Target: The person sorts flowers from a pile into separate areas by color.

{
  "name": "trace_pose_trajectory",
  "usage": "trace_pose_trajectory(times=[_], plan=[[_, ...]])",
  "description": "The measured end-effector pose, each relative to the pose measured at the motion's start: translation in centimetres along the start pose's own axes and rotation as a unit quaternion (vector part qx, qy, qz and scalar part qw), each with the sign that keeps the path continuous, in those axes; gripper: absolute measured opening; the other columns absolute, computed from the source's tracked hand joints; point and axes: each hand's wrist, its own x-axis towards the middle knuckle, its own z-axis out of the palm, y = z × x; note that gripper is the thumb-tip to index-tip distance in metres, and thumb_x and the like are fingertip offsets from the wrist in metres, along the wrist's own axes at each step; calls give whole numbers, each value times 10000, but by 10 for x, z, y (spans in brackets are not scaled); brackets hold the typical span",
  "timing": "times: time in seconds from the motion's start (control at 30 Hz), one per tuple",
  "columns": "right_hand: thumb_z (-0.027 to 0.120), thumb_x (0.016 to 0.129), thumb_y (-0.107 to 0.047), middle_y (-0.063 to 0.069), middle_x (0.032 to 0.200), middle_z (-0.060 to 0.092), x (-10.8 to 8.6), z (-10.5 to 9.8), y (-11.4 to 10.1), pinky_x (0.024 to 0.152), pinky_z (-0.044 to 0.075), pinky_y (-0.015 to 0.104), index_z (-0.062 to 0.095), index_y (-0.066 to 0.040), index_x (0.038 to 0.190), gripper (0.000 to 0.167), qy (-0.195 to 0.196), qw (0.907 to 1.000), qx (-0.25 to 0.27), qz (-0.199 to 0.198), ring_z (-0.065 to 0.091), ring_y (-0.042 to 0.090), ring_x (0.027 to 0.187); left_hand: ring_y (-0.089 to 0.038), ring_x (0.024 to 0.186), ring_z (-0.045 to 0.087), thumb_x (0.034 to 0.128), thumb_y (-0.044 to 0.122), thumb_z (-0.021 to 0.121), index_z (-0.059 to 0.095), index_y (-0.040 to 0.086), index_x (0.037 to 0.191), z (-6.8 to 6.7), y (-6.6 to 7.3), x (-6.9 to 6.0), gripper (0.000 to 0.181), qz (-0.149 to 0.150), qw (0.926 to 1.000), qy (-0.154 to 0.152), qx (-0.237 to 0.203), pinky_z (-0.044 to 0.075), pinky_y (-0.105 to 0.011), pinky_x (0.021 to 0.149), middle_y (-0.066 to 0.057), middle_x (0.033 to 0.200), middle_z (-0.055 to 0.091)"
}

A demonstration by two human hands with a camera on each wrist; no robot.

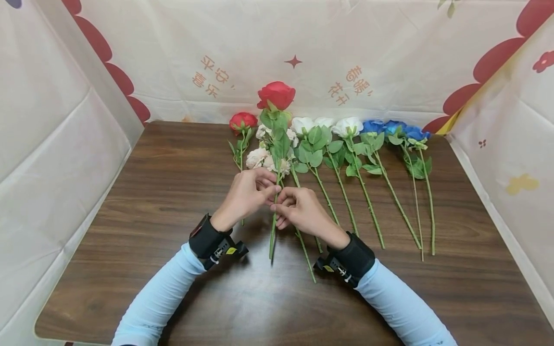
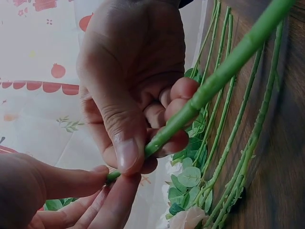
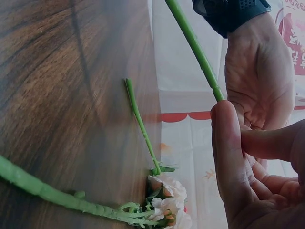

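A red rose (image 1: 276,96) stands raised over the table, its long green stem (image 1: 272,235) running down between both hands. My left hand (image 1: 248,192) pinches this stem between thumb and fingers, just below the leaves. Slightly lower, my right hand (image 1: 305,211) also pinches it, the fingertips of the two hands close together. In the left wrist view the right thumb (image 2: 126,152) presses on the stem, and its bare lower end slants up to the right. The right wrist view has the stem (image 3: 195,47) leaving the right fingertips. Pale pink flowers (image 1: 259,158) lie behind the raised rose, partly hidden.
Another red rose (image 1: 243,121) lies at the left of a row on the brown wooden table (image 1: 143,216). White roses (image 1: 347,126) and blue roses (image 1: 394,127) lie to the right, stems toward the front. A printed cloth (image 1: 294,38) hangs behind and at the sides.
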Motion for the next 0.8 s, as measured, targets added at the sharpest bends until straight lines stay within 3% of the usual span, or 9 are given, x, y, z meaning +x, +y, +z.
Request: trace_pose_trajectory(times=[0.13, 0.27, 0.43, 0.53, 0.67, 0.8], plan=[[675, 965, -6, 198, 769, 737, 1, -1, 1, 646, 622, 558, 644, 59, 982, 74, -17, 10000, 27, -20, 744, 268, 600, -200, 743, 757, 948, 202, 766, 725, 38, 1150, -7, 0, 1, 263, 26, 9999, -77, 66, 602, -293, 657, -106, 968, 787], [672, 971, -22, 194, 766, 734, 1, 0, 3, 650, 624, 553, 637, 59, 971, 88, -105, 9999, 84, 45, 743, 267, 603, -213, 687, 764, 951, 327, 762, 715, 42, 1203, -35, 0, 3, 383, -183, 9998, -28, 52, 621, -315, 613, -126, 955, 784], [666, 969, -17, 166, 737, 724, 10, 13, 6, 656, 633, 527, 642, 64, 940, 90, -469, 9984, 176, 277, 728, 216, 579, -249, 720, 781, 967, 380, 736, 699, 21, 1231, -90, -3, -3, 447, -364, 9958, 822, -198, 638, -320, 632, -184, 968, 779], [661, 961, -1, 154, 731, 718, 24, 30, 4, 662, 641, 492, 643, 94, 948, 98, -838, 9952, 238, 439, 714, 185, 568, -202, 720, 780, 958, 421, 736, 710, 31, 1217, -116, -5, -12, 469, -411, 9898, 1297, -417, 647, -326, 670, -137, 957, 782], [651, 965, 8, 157, 755, 720, 50, 54, -4, 657, 650, 407, 653, 128, 967, 120, -1124, 9900, 284, 806, 703, 165, 568, -153, 723, 776, 935, 453, 751, 723, 49, 1182, -138, -7, -22, 474, -391, 9830, 1677, -638, 649, -321, 704, -14, 884, 769], [635, 966, 28, 249, 886, 746, 78, 72, -16, 659, 648, 351, 668, 163, 989, 141, -1175, 9868, 277, 1083, 700, 159, 564, -152, 725, 775, 924, 435, 770, 728, 43, 1152, -148, -7, -27, 455, -364, 9769, 1939, -820, 645, -301, 695, 44, 824, 762]])
